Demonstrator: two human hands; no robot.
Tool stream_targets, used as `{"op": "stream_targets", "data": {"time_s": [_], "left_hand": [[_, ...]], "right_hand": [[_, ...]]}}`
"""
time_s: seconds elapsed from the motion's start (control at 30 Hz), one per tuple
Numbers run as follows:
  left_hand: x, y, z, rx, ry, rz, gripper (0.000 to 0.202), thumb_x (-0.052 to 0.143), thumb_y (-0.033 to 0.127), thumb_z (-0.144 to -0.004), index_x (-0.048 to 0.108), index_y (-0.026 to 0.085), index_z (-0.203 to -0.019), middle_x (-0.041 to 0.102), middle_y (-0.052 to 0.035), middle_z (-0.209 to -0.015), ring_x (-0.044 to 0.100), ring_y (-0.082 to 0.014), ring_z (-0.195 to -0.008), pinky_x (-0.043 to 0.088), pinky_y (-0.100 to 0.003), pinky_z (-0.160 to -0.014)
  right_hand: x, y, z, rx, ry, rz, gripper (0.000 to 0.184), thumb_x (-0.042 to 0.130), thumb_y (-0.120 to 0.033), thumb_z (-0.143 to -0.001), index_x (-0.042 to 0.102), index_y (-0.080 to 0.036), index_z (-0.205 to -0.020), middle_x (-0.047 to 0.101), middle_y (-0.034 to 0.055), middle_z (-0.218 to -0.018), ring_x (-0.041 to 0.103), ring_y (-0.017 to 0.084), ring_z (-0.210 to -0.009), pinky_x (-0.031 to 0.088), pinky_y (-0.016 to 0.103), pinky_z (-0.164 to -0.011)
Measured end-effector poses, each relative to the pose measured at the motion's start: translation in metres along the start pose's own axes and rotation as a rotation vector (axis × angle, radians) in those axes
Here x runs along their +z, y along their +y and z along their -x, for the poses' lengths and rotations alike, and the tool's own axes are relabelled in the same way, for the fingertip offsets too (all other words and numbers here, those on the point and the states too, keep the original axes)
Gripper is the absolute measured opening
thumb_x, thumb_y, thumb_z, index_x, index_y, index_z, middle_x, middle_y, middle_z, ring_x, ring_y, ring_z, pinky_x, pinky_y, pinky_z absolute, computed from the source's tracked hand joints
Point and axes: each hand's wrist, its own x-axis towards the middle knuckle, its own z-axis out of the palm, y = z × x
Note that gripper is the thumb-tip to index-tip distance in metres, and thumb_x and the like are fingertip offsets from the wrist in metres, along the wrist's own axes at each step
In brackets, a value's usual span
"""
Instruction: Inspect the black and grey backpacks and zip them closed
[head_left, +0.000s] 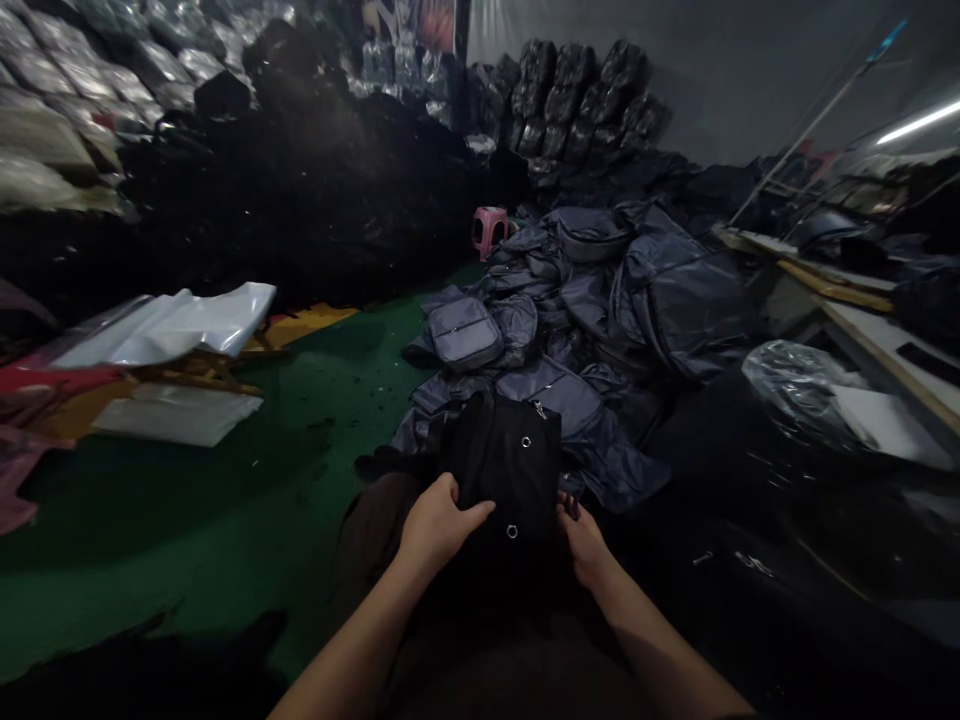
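Observation:
A black bag with two small metal rings and a metal zipper pull lies in front of me, at my lap. My left hand grips its left side, with the thumb over the top face and the other fingers out of sight. At the bag's right edge, my right hand is closed with fingers pinched around a dark strap or tab, too dim to make out fully. Just beyond the bag lie several dark grey-blue bags in a heap.
A pink stool stands behind the heap. Clear plastic sheets lie on a low stand at left. Wrapped bundles are stacked at the back wall. A workbench runs along the right. Green floor shows at left.

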Motion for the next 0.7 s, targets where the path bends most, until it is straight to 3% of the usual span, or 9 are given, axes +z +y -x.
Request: {"op": "stream_targets", "data": {"time_s": [0.1, 0.2, 0.3, 0.43, 0.57, 0.7], "left_hand": [[-0.002, -0.002, -0.002, 0.023, -0.014, 0.169, 0.051, 0.065, 0.064, -0.058, 0.036, 0.021, -0.061, 0.039, 0.007, -0.055, 0.039, -0.011, -0.053, 0.023, -0.024, -0.049], [-0.01, -0.008, -0.01, 0.0, -0.028, 0.382, 0.048, 0.056, 0.063, -0.067, 0.04, 0.02, -0.055, 0.039, 0.0061, -0.052, 0.04, -0.0111, -0.052, 0.028, -0.023, -0.05], [-0.024, -0.017, -0.026, -0.082, 0.054, 0.451, 0.044, 0.045, 0.06, -0.077, 0.046, 0.02, -0.059, 0.043, 0.0048, -0.051, 0.044, -0.0119, -0.051, 0.032, -0.023, -0.05], [-0.04, -0.02, -0.053, -0.15, 0.169, 0.519, 0.034, 0.047, 0.051, -0.078, 0.053, 0.018, -0.075, 0.059, -0.0002, -0.064, 0.054, -0.0138, -0.058, 0.041, -0.024, -0.055], [-0.042, -0.004, -0.075, -0.106, 0.058, 0.59, 0.037, 0.05, 0.048, -0.076, 0.059, 0.017, -0.094, 0.069, -0.0087, -0.092, 0.065, -0.019, -0.08, 0.05, -0.029, -0.07], [-0.035, 0.015, -0.092, -0.099, -0.043, 0.569, 0.046, 0.057, 0.058, -0.071, 0.067, 0.02, -0.095, 0.068, -0.0081, -0.108, 0.06, -0.0257, -0.103, 0.046, -0.034, -0.087]], "right_hand": [[0.001, -0.001, 0.001, 0.003, -0.014, -0.002, 0.056, 0.074, -0.047, -0.061, 0.061, -0.019, -0.108, 0.07, 0.0036, -0.085, 0.065, 0.021, -0.074, 0.05, 0.032, -0.07], [0.0, -0.001, 0.001, 0.006, -0.004, 0.004, 0.056, 0.075, -0.046, -0.061, 0.06, -0.019, -0.108, 0.069, 0.0013, -0.076, 0.063, 0.019, -0.067, 0.049, 0.03, -0.062], [-0.001, 0.0, 0.001, 0.003, -0.002, 0.0, 0.056, 0.074, -0.045, -0.062, 0.059, -0.02, -0.11, 0.067, -0.0005, -0.073, 0.062, 0.017, -0.064, 0.048, 0.028, -0.06], [0.0, -0.002, 0.003, -0.01, -0.029, -0.025, 0.052, 0.073, -0.042, -0.065, 0.057, -0.019, -0.109, 0.067, 0.0001, -0.077, 0.062, 0.017, -0.068, 0.048, 0.028, -0.064], [0.005, -0.008, 0.009, -0.022, -0.063, -0.04, 0.046, 0.073, -0.038, -0.066, 0.058, -0.02, -0.105, 0.067, -0.0001, -0.08, 0.062, 0.017, -0.07, 0.048, 0.026, -0.065], [0.009, -0.014, 0.017, -0.036, -0.098, -0.038, 0.042, 0.072, -0.036, -0.067, 0.059, -0.019, -0.103, 0.068, 0.0028, -0.087, 0.063, 0.019, -0.076, 0.049, 0.029, -0.068]]}}
